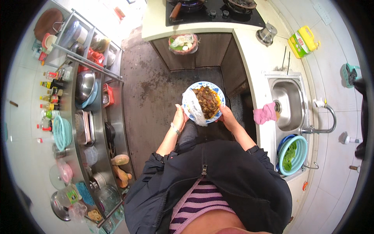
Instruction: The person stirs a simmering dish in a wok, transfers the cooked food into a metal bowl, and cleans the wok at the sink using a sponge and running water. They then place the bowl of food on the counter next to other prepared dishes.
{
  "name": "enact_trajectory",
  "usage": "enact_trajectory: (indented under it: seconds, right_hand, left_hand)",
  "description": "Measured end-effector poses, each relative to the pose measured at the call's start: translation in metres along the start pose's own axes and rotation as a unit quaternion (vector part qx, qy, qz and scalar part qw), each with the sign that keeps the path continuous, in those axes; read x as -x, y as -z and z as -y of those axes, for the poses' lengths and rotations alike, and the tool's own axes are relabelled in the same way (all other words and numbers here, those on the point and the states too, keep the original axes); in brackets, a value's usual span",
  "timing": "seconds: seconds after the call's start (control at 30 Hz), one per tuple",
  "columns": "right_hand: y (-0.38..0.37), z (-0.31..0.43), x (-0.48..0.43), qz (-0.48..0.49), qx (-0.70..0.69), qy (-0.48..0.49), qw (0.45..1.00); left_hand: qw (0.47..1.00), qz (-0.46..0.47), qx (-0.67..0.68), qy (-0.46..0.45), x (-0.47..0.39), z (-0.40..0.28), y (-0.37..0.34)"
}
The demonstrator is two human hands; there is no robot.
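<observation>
Both my hands carry a blue-and-white patterned plate (219, 87) in front of my body, above the dark floor. My left hand (179, 118) grips its left rim, with the thumb up along the edge. On the opposite side my right hand (228, 117) has the lower right rim, thumb on top. Brown cooked food (207, 101) in an oily orange sauce covers the right part of the plate. Crumpled clear plastic film (195, 109) lies across the left part and hangs a little over the near rim. The fingers under the plate are hidden.
A cooktop (216, 17) with pans is set in the far counter. A sink (287, 105), a pink cloth (265, 113) and a turquoise basket (302, 146) of green leaves are on my right. Metal shelving (99, 122) with bottles and bowls lines the left. A covered bowl (184, 44) sits low by the cabinet.
</observation>
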State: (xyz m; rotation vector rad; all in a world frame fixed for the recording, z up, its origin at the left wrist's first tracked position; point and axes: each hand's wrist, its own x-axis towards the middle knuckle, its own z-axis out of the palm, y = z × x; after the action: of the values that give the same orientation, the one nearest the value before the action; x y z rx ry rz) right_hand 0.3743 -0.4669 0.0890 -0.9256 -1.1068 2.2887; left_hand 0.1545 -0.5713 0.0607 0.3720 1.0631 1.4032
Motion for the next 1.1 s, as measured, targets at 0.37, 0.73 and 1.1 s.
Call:
enact_trajectory:
  seconds: [0.37,0.73,1.1]
  right_hand:
    - [0.007,0.07,-0.12,-0.129,-0.012,-0.01,0.992]
    - [0.065,0.111,-0.164,-0.234,-0.098,0.054,0.966]
    - [0.24,0.172,-0.158,-0.415,-0.054,0.093,0.904]
  left_hand:
    - [0.98,0.028,-0.185,-0.069,-0.152,-0.148,0.031]
    - [0.71,-0.159,-0.545,-0.416,-0.31,-0.203,0.057]
    - [0.714,0.014,-0.693,-0.097,-0.448,-0.153,0.017]
